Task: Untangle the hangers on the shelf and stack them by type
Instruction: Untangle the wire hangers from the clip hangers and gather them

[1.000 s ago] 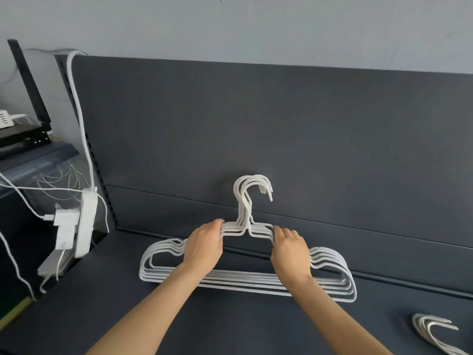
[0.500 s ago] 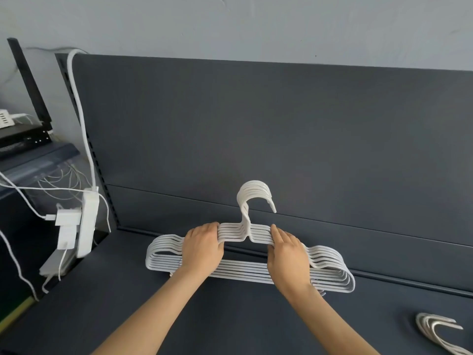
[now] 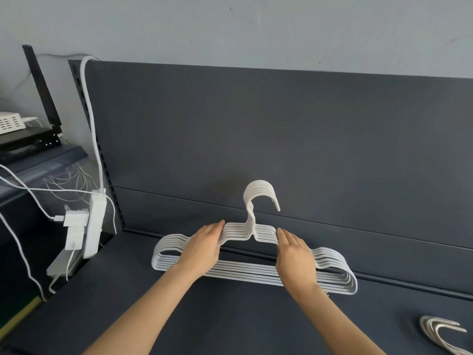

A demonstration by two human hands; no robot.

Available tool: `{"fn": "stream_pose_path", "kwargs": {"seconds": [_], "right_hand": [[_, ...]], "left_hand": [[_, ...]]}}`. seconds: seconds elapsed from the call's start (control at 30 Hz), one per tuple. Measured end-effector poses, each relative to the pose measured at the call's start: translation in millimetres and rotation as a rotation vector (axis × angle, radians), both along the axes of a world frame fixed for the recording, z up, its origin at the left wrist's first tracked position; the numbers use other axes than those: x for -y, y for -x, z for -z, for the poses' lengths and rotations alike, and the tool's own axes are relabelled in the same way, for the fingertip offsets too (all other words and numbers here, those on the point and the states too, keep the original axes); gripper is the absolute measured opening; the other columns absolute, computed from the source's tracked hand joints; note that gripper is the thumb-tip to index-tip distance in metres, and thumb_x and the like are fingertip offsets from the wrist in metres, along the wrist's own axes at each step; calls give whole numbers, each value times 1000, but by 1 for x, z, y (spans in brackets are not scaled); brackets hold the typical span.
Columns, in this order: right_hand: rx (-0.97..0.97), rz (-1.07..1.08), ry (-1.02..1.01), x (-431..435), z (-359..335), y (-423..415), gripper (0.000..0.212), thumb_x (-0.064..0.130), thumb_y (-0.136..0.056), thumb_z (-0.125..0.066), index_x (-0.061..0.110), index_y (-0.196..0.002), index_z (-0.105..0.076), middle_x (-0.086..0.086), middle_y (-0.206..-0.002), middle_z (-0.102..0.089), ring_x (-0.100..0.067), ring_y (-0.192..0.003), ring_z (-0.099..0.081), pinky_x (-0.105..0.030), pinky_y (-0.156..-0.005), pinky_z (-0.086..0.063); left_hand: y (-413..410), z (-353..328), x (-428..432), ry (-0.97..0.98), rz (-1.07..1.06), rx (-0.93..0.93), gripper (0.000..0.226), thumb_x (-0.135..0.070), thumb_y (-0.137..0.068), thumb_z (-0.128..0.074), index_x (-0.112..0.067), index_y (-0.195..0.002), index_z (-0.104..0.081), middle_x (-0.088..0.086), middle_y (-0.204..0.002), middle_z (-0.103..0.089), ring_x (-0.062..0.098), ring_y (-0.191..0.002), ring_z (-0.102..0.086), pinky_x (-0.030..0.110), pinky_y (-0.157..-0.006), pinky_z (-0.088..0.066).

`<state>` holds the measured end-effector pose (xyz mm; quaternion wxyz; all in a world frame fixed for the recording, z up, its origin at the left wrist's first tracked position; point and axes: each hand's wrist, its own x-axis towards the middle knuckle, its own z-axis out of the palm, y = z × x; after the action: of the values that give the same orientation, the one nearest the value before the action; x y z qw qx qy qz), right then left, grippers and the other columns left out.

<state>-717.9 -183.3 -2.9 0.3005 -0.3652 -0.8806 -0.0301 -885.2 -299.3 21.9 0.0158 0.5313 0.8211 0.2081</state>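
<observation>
Hangers (image 3: 243, 272), L hand (image 3: 204, 248), R hand (image 3: 294, 257) hide shoulders, 2nd pile (image 3: 439, 333) cropped

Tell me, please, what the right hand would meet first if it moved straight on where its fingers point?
The right hand touches the hangers, so it would press their upper bars first; behind them likely stands the back panel, though depth is unclear.

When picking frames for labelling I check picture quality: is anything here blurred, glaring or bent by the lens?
Head view: soft, even light, no glare; the white hangers, left hand and right hand are sharp, each hanger distinct; the back panel's top edge runs slanted, probably lens or head tilt; a second bunch is cut off at the lower right corner.
</observation>
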Motion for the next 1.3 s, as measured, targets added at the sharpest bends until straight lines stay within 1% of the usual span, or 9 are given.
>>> {"fn": "stream_pose_path", "kwargs": {"seconds": [0.13,0.23,0.37,0.5,0.6,0.7,0.8,1.0,1.3], "right_hand": [[-22,-2,31,3,0,-1,60,-17,-31,-71,1,-88,-70,-1,-68,-69,-22,-58,-66,-24,-54,-54],[-7,5,44,5,-5,3,59,-17,-25,-71,4,-80,-70,2,-57,-64,-19,-48,-60,-21,-44,-49],[3,0,86,20,-13,26,53,-15,-20,-70,8,-68,-65,3,-48,-57,-17,-40,-53,-23,-37,-44],[60,-72,283,44,-21,55,45,-14,-62,-53,-1,-105,-58,-14,-89,-66,-32,-82,-61,-36,-73,-49],[95,-89,316,45,-24,77,49,-8,-76,-44,6,-124,-46,-9,-114,-56,-27,-105,-51,-31,-88,-40],[44,-57,132,41,-30,97,49,0,-43,-75,12,-90,-67,-4,-79,-61,-22,-71,-59,-28,-59,-49],[53,-28,31,33,-25,105,56,-5,-18,-75,15,-70,-69,0,-59,-56,-18,-48,-54,-24,-40,-44],[22,-4,-1,40,0,101,64,-2,-30,-77,10,-93,-70,-2,-81,-66,-20,-66,-63,-27,-61,-54],[40,23,1,41,5,99,63,-1,-34,-79,5,-96,-69,-2,-85,-71,-21,-77,-68,-31,-66,-56]], "left_hand": [[-10,6,2,-65,-46,-120,43,-15,-94,-45,-6,-136,-40,7,-131,-54,21,-121,-51,30,-104,-38],[-8,3,0,-80,-111,-197,23,-2,-86,-53,-10,-107,-57,3,-99,-66,21,-92,-63,29,-78,-48],[15,-3,4,3,-156,-178,31,4,-85,-43,-9,-111,-53,5,-104,-63,23,-96,-60,30,-78,-46],[51,-2,13,8,-208,-172,32,4,-86,-43,-7,-113,-56,8,-103,-65,24,-92,-62,31,-75,-47],[72,-2,17,24,-252,-154,32,2,-87,-43,-8,-114,-55,7,-105,-64,23,-95,-61,30,-77,-46],[82,-1,19,-24,-295,-125,32,2,-87,-44,-7,-116,-55,9,-105,-64,25,-96,-60,31,-78,-46],[84,2,20,-88,-288,-103,36,2,-87,-46,-5,-121,-54,11,-108,-65,27,-101,-60,34,-85,-46],[96,17,25,-91,-184,-94,50,-1,-88,-48,-10,-137,-40,7,-137,-51,22,-127,-47,31,-109,-35],[101,12,26,-41,-165,-62,56,-3,-90,-47,-16,-143,-31,2,-145,-41,18,-133,-39,28,-111,-31]]}}
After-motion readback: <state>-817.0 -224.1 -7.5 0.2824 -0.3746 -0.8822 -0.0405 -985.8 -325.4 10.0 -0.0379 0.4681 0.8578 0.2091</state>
